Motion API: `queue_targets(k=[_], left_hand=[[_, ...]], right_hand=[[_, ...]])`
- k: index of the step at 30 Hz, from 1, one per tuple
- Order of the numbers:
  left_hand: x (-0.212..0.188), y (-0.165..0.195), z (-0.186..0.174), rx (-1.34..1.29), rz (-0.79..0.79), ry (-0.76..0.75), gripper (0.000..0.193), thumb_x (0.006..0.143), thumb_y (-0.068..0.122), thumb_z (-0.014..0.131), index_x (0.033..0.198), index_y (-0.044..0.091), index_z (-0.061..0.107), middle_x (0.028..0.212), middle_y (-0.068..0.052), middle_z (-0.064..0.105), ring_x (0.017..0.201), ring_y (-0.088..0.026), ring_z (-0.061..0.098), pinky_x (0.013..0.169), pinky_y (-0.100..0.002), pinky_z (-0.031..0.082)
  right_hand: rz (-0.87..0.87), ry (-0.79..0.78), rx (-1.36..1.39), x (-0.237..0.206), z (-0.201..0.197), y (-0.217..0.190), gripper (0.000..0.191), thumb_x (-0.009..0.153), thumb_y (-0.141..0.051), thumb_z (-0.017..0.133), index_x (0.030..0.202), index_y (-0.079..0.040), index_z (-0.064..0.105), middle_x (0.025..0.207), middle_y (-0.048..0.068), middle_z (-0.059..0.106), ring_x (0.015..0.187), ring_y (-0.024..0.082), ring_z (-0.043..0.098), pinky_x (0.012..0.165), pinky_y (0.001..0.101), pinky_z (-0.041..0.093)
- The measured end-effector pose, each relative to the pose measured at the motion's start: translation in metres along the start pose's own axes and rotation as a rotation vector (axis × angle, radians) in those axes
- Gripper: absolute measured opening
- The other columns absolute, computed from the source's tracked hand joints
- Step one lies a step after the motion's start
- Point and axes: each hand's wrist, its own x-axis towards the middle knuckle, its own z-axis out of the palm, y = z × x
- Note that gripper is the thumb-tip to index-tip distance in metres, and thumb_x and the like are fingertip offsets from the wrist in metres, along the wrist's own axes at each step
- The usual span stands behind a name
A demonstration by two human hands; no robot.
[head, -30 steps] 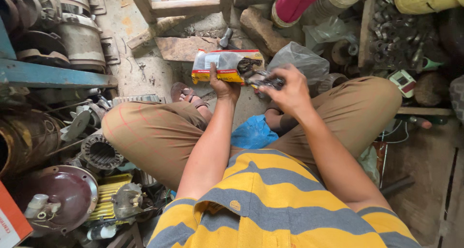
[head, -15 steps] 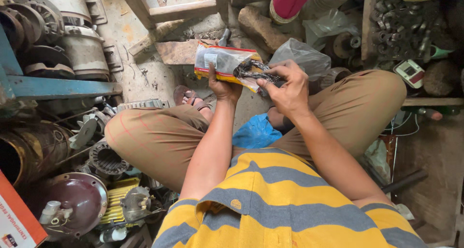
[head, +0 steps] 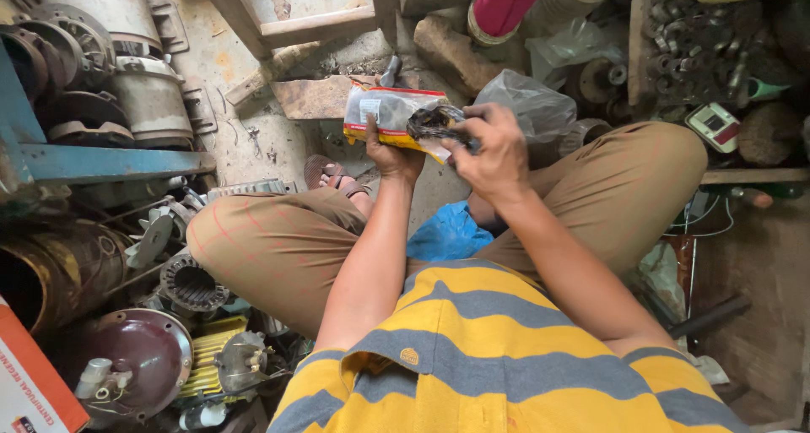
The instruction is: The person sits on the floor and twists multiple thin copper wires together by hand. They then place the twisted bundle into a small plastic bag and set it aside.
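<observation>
I sit cross-legged on the floor in tan trousers and a yellow and grey striped shirt. My left hand (head: pixel 390 150) grips a clear plastic packet (head: pixel 388 112) with a yellow and red edge, held up in front of me. My right hand (head: pixel 492 150) pinches a dark, ring-like part (head: pixel 437 122) at the packet's open right end; I cannot tell exactly what the part is. Both hands hang above my knees, over a blue plastic bag (head: pixel 447 235) in my lap.
Old motor housings (head: pixel 126 70) and a blue metal frame (head: pixel 110 161) crowd the left. A motor stator (head: pixel 192 285) and a maroon motor cover (head: pixel 139 357) lie by my left knee. Wooden pieces (head: pixel 312 95), a grey plastic bag (head: pixel 531 104) and a small meter (head: pixel 719 127) sit ahead.
Both hands have stayed on the packet and lifted it slightly. My right hand's fingers have shifted at the packet's open end, around the dark part.
</observation>
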Motion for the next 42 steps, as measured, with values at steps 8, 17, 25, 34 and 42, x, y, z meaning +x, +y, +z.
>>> queue_targets(k=[8, 17, 25, 34, 42], left_hand=[[-0.003, -0.002, 0.002, 0.020, -0.072, 0.051, 0.056, 0.101, 0.051, 0.050, 0.141, 0.013, 0.056, 0.132, -0.007, 0.065, 0.122, -0.029, 0.062, 0.109, -0.047, 0.045], [-0.012, 0.005, 0.018, -0.029, -0.033, 0.248, 0.061, 0.101, 0.057, 0.045, 0.132, 0.007, 0.062, 0.123, -0.010, 0.070, 0.113, -0.027, 0.066, 0.103, -0.039, 0.051], [-0.013, 0.017, 0.041, -0.068, 0.069, 0.345, 0.061, 0.099, 0.062, 0.043, 0.135, 0.014, 0.057, 0.130, -0.007, 0.063, 0.120, -0.026, 0.060, 0.107, -0.041, 0.047], [0.025, 0.040, 0.066, -0.012, 0.020, 0.349, 0.068, 0.101, 0.064, 0.040, 0.148, 0.015, 0.046, 0.146, -0.009, 0.051, 0.136, -0.028, 0.048, 0.117, -0.044, 0.037], [0.037, -0.030, 0.010, 0.360, -0.493, 0.206, 0.075, 0.103, 0.066, 0.039, 0.159, 0.015, 0.037, 0.161, -0.011, 0.041, 0.150, -0.030, 0.037, 0.127, -0.046, 0.028]], right_hand=[[-0.075, 0.004, -0.179, 0.010, 0.045, 0.000, 0.024, 0.073, -0.023, 0.086, 0.094, -0.017, 0.078, 0.112, 0.008, 0.069, 0.107, 0.031, 0.062, 0.084, 0.0486, 0.046], [-0.229, -0.221, -0.080, 0.060, 0.050, -0.010, 0.043, 0.065, -0.031, 0.088, 0.104, -0.020, 0.075, 0.127, 0.013, 0.064, 0.123, 0.036, 0.056, 0.094, 0.0489, 0.046], [0.110, -0.408, 0.040, 0.094, 0.090, -0.053, 0.089, 0.068, -0.038, 0.088, 0.142, -0.009, 0.048, 0.136, 0.020, 0.056, 0.121, 0.041, 0.058, 0.100, 0.0465, 0.049], [-0.135, -0.677, 0.120, 0.133, 0.132, -0.037, 0.074, 0.068, -0.014, 0.083, 0.137, -0.020, 0.056, 0.129, 0.017, 0.057, 0.115, 0.041, 0.061, 0.094, 0.0455, 0.052], [0.061, -0.406, 0.043, 0.090, 0.106, -0.004, 0.079, 0.060, -0.032, 0.087, 0.130, -0.012, 0.059, 0.131, 0.017, 0.061, 0.122, 0.040, 0.058, 0.102, 0.0514, 0.047]])
